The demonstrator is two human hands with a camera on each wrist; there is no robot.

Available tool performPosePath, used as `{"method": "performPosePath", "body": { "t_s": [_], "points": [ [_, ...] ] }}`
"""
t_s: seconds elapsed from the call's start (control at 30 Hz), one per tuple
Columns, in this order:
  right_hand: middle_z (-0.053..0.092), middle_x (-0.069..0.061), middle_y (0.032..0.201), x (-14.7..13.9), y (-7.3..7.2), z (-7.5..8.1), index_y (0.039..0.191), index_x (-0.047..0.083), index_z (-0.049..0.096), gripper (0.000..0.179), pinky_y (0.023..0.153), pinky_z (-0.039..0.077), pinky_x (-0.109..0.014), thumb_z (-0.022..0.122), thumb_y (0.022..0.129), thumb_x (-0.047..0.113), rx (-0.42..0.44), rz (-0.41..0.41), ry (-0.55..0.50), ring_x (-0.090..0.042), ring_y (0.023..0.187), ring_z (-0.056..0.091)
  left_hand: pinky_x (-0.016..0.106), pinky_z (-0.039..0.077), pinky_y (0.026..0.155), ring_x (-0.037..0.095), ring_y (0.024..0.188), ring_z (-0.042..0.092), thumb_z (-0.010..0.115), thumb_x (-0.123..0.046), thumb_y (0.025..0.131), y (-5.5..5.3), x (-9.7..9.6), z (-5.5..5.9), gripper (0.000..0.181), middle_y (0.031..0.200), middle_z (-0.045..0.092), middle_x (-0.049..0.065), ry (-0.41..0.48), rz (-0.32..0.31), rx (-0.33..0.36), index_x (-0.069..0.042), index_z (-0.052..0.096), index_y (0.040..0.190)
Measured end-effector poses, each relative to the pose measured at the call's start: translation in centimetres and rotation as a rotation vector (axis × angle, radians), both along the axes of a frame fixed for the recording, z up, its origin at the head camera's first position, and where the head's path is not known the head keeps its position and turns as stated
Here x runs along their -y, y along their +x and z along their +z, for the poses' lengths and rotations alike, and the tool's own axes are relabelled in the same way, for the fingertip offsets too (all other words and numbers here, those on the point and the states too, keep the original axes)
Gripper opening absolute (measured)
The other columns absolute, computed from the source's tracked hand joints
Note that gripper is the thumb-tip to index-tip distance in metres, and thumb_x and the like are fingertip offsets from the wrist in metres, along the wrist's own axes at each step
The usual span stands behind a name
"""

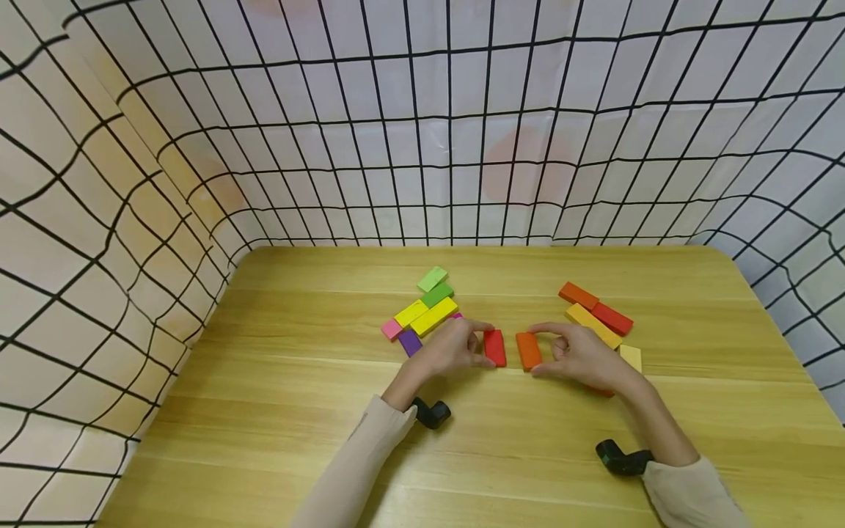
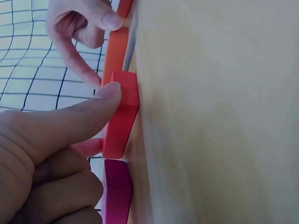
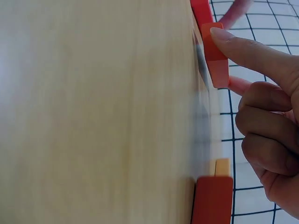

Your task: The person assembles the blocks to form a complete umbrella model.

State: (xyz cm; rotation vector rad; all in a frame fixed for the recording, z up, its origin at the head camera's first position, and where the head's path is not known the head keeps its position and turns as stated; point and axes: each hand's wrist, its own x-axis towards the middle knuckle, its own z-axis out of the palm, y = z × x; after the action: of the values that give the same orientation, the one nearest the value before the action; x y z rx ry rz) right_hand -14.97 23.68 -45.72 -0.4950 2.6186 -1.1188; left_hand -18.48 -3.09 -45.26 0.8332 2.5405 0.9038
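Between thumb and a finger, my left hand (image 1: pixel 452 347) pinches the ends of a red block (image 1: pixel 495 348) at the middle of the table. Opposite it, my right hand (image 1: pixel 581 356) pinches an orange block (image 1: pixel 529 351) in the same way. A narrow gap separates the two blocks in the head view. The left wrist view has the red block (image 2: pixel 122 116) close up, with a magenta block (image 2: pixel 117 191) nearer the camera. In the right wrist view, the thumb lies on the end of the orange block (image 3: pixel 216 56); the other fingers curl in.
Left of the hands lies a group of blocks, including a yellow block (image 1: pixel 434 317), a green block (image 1: pixel 438 295) and a purple block (image 1: pixel 410 342). Another group lies at right, with a red block (image 1: pixel 612 319) and an amber block (image 1: pixel 593 325). Black netting (image 1: pixel 449 117) surrounds the wooden table (image 1: pixel 264 425).
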Motion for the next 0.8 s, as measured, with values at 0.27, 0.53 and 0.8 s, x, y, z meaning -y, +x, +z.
{"method": "performPosePath", "body": {
  "t_s": [0.27, 0.53, 0.8],
  "points": [
    [0.038, 0.010, 0.061, 1.4, 0.3, 0.1, 0.134, 0.010, 0.067, 0.065, 0.052, 0.027, -0.020, 0.091, 0.078, 0.032, -0.019, 0.001, 0.021, -0.003, 0.054, 0.033, 0.018, 0.031, 0.055, 0.006, 0.059, 0.042, 0.088, -0.022, 0.084, -1.4, 0.0, 0.2, 0.060, 0.065, 0.050, -0.005, -0.026, 0.075, 0.010, -0.007, 0.066, 0.138],
    [0.038, 0.008, 0.062, 2.5, 0.7, 0.3, 0.136, 0.006, 0.066, 0.066, 0.053, 0.028, -0.021, 0.090, 0.080, 0.030, 0.011, 0.000, 0.027, -0.004, 0.055, 0.033, 0.020, 0.023, 0.053, 0.007, 0.055, 0.033, 0.087, -0.022, 0.084, -2.5, -0.5, 0.3, 0.060, 0.060, 0.037, -0.005, 0.000, 0.086, 0.035, -0.007, 0.066, 0.139],
    [0.037, 0.008, 0.061, 2.5, 0.7, 0.5, 0.136, 0.007, 0.064, 0.065, 0.053, 0.027, -0.022, 0.089, 0.081, 0.029, 0.042, 0.009, 0.021, -0.004, 0.054, 0.031, 0.020, 0.024, 0.048, 0.009, 0.050, 0.033, 0.086, -0.020, 0.085, -3.0, -0.3, 0.1, 0.064, 0.055, 0.038, -0.004, 0.075, 0.114, 0.136, -0.007, 0.061, 0.143]
  ]
}}
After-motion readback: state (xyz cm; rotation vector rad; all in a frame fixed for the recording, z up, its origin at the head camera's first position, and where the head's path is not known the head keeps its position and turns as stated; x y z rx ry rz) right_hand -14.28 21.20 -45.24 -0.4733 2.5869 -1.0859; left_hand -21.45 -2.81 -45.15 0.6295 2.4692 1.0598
